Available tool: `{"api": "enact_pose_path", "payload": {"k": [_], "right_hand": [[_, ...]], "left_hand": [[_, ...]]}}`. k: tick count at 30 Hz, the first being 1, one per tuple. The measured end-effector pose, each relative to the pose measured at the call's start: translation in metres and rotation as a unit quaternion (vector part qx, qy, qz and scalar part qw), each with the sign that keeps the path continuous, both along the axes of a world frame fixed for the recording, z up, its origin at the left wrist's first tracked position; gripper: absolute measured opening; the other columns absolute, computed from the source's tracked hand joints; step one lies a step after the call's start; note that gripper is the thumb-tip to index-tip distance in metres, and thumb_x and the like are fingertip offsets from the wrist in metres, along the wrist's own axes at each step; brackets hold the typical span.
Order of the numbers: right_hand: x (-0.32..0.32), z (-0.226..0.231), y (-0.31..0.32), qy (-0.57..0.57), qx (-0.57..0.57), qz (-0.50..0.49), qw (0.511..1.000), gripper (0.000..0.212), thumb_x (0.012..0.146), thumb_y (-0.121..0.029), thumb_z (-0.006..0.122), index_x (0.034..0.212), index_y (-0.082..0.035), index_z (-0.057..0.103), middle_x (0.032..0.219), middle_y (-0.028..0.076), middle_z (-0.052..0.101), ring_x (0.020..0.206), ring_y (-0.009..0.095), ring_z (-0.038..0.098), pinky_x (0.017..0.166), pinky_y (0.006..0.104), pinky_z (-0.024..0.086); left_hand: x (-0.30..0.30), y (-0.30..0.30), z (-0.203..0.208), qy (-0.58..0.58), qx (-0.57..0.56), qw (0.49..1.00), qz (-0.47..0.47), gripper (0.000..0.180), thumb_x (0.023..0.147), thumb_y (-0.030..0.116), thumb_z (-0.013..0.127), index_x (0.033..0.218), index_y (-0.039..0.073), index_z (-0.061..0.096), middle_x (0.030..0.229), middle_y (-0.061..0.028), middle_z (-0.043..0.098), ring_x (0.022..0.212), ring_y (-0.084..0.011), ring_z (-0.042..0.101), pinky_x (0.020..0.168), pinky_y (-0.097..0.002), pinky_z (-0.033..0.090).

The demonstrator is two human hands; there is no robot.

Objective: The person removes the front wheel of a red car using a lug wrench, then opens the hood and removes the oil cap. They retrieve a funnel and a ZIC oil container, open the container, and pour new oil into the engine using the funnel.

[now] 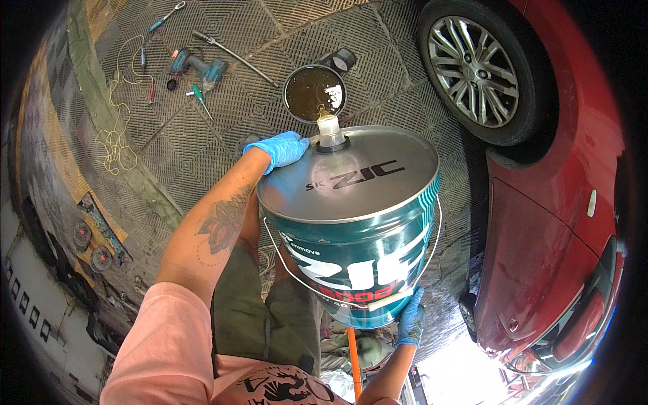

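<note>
A large teal oil pail [337, 236] with a grey metal lid [364, 192] is tilted forward in my grasp. My left hand [278, 150], in a blue glove, grips the lid's edge beside the white plastic spout [330, 131]. Low on the pail's right side, my gloved right hand [411, 322] holds it near the base; some of its fingers are hidden behind the pail. Amber oil [325, 113] shows at the spout's mouth, over a round jug [285, 104] holding dark oil. The pail's wire handle [277, 253] hangs down across its front.
A cordless impact wrench [199, 67], a long-handled ratchet [233, 52], a green-handled screwdriver [198, 93] and a yellow cord [115, 135] lie on the ribbed floor mats [290, 13]. At right stands a red car [540, 236] with its wheel [474, 71] close by.
</note>
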State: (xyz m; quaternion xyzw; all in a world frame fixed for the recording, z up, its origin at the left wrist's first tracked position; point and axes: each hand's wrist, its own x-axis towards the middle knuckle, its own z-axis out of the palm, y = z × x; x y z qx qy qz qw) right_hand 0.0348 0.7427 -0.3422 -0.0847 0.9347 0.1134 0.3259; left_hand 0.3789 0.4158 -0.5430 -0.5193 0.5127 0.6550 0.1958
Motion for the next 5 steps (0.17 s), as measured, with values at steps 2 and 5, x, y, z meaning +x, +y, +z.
{"api": "enact_pose_path", "payload": {"k": [2, 5], "right_hand": [[-0.0005, -0.0003, 0.0008, -0.001, 0.0, 0.002, 1.0, 0.089, 0.096, -0.075, 0.024, 0.077, 0.001, 0.067, 0.057, 0.01, 0.057, 0.052, 0.021, 0.056, 0.05, 0.0365, 0.044], [-0.0001, 0.0011, -0.0017, -0.009, 0.003, 0.003, 1.0, 0.089, 0.096, -0.075, 0.024, 0.077, 0.001, 0.067, 0.057, 0.011, 0.057, 0.052, 0.022, 0.056, 0.05, 0.0367, 0.044]], "left_hand": [[0.0, 0.0001, -0.0013, 0.002, 0.004, 1.0, 0.0, 0.056, 0.102, 0.043, 0.033, 0.128, 0.001, 0.059, 0.129, -0.0236, 0.06, 0.114, -0.0369, 0.061, 0.101, -0.0448, 0.045], [0.0011, 0.0005, -0.0077, -0.002, -0.002, 1.0, -0.014, 0.056, 0.102, 0.044, 0.033, 0.129, 0.002, 0.059, 0.129, -0.0246, 0.06, 0.114, -0.0362, 0.062, 0.1, -0.0441, 0.045]]}}
